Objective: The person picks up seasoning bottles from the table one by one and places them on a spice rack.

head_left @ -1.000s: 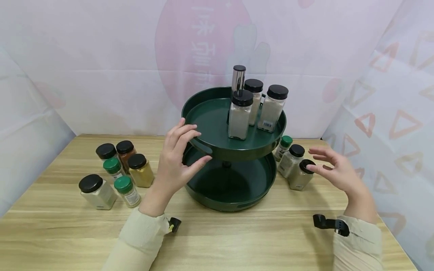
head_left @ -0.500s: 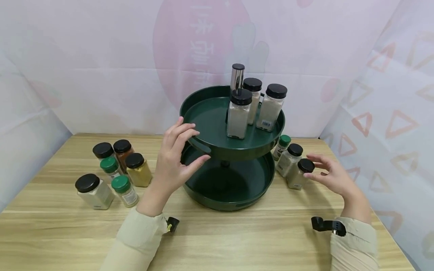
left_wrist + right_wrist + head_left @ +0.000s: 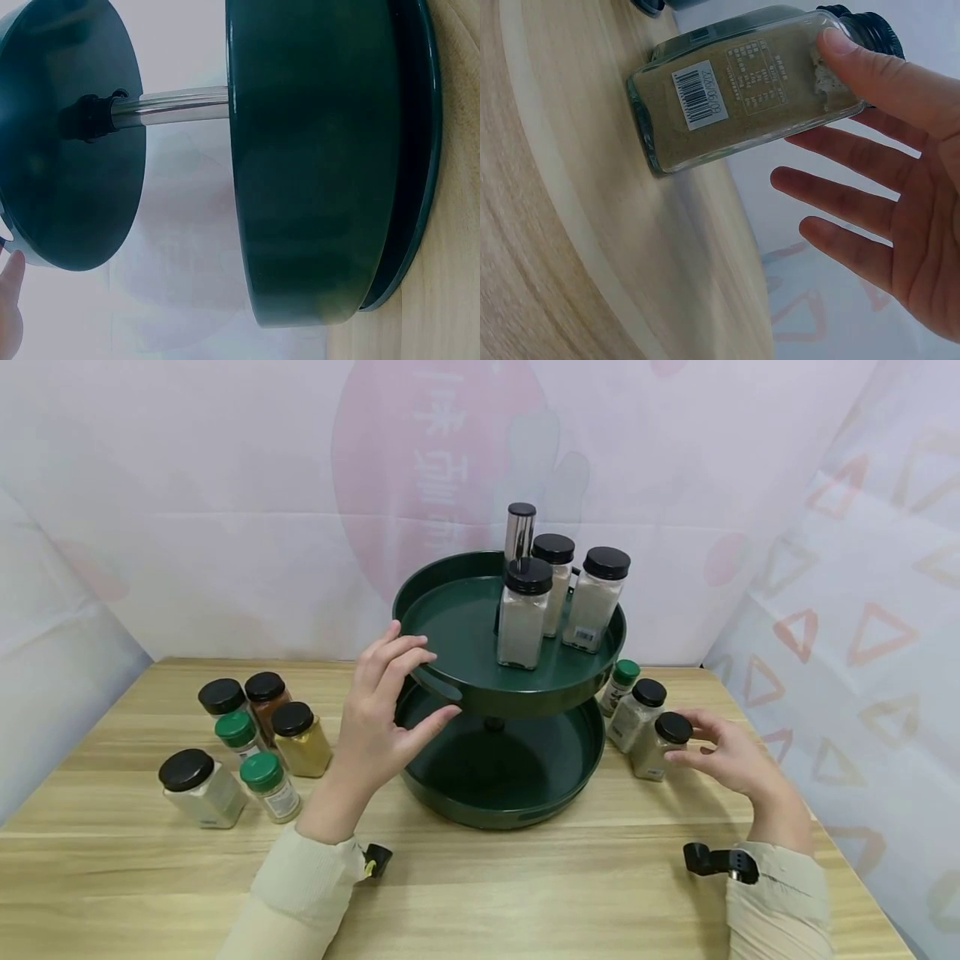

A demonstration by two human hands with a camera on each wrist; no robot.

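A dark green two-tier turntable rack (image 3: pixel 450 618) stands mid-table. My left hand (image 3: pixel 378 702) holds the left rim of its upper tray, fingers over the edge and thumb below by the cut-out. The left wrist view shows a thumb tip (image 3: pixel 15 262) right at that rim. To the right of the rack, my right hand (image 3: pixel 723 756) pinches a square glass spice jar (image 3: pixel 651 753) near its black lid, thumb in front and index finger behind. Tan powder fills this jar, which stands upright on the wood; the other fingers (image 3: pixel 832 195) are spread beside it.
Several tall jars (image 3: pixel 522 627) with black lids stand on the upper tray around the metal post (image 3: pixel 520 531). Another black-lidded jar (image 3: pixel 632 722) and a green-capped bottle (image 3: pixel 617 689) adjoin the pinched jar. More jars (image 3: pixel 302 747) cluster at left.
My right hand has come left and down onto the jar, thumb and index finger closing about its neck. My left hand keeps its place on the rim. The head view has shifted slightly.
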